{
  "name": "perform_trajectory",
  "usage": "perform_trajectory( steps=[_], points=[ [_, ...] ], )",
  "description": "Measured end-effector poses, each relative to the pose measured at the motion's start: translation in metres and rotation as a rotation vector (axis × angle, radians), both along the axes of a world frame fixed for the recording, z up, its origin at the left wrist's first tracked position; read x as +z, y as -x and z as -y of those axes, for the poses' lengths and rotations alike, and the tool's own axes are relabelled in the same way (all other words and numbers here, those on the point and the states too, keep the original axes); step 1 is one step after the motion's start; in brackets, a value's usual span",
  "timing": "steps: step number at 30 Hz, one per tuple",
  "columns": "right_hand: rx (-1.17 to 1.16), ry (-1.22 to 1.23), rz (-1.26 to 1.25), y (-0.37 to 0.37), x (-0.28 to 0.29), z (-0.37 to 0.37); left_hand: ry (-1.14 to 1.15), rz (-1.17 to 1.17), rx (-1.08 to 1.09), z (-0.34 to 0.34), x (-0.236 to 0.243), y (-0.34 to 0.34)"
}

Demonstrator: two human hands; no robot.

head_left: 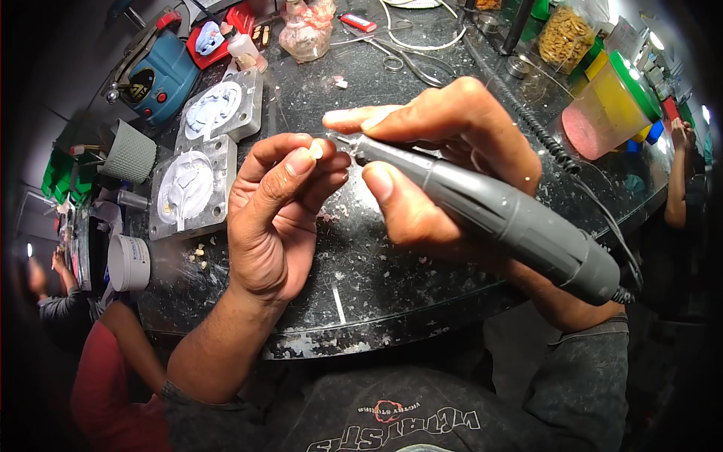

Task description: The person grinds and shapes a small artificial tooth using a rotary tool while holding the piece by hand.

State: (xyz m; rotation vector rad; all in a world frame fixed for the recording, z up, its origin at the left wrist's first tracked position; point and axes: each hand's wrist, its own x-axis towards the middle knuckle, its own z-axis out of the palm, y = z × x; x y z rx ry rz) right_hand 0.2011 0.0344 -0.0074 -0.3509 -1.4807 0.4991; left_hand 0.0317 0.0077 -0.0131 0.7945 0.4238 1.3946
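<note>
Over the near part of the dark bench (392, 305), both hands up off the surface. Left hand (271, 215): thumb and index finger pinched narrow on a small tooth-coloured piece (316, 149), remaining fingers curled loosely behind it. Right hand (474, 124): wrapped around a black rotary handpiece (489, 207), index finger laid along the far side of the nose, thumb on the near side. Can't tell how the other right-hand fingers sit; the body hides most of them.

Why this grip, my read: piece is tiny, so only the fingertips hold it and one side is left exposed to the tool. Right index and thumb sit well forward, probably for fine control of the tip. Hands close together likely helps steady one against the other. Cord (595, 203) leaves the rear of the handpiece and loops up on the right, out of the working gap.

Orientation: handpiece long axis runs diagonally, rear at lower right, tip at upper left, aimed toward the piece. Tip is just beside it; looks like a slim gap, and I can't tell if it's spinning. Piece sits at the ends of my left fingertips, exposed side toward the tool; too small and covered to call its own long axis.

Left of the left hand: two metal flask halves, near one (219, 169) and far one (248, 113), both with pale plaster, faces up. Loose tooth-coloured bits (199, 254) lie below the near half.
</note>
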Motion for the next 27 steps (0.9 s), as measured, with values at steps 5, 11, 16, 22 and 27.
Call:
perform_trajectory(
  steps=[5,11,16,22,27],
  points=[
    [-0.003,-0.051,0.161,-0.008,0.003,0.001,0.086,-0.035,0.023,0.002,0.002,0.001],
    [-0.037,-0.108,0.155,-0.007,-0.002,-0.004,0.098,-0.06,0.027,0.002,0.003,-0.002],
    [-0.002,-0.035,0.207,-0.009,0.0,-0.002,0.094,-0.089,0.038,0.002,0.002,-0.001],
    [-0.017,-0.008,0.179,-0.007,-0.002,0.0,0.107,-0.081,0.082,0.002,0.0,-0.005],
    [0.017,0.038,0.169,-0.006,0.002,0.006,0.068,-0.127,0.058,0.002,-0.002,0.002]
  ],
)
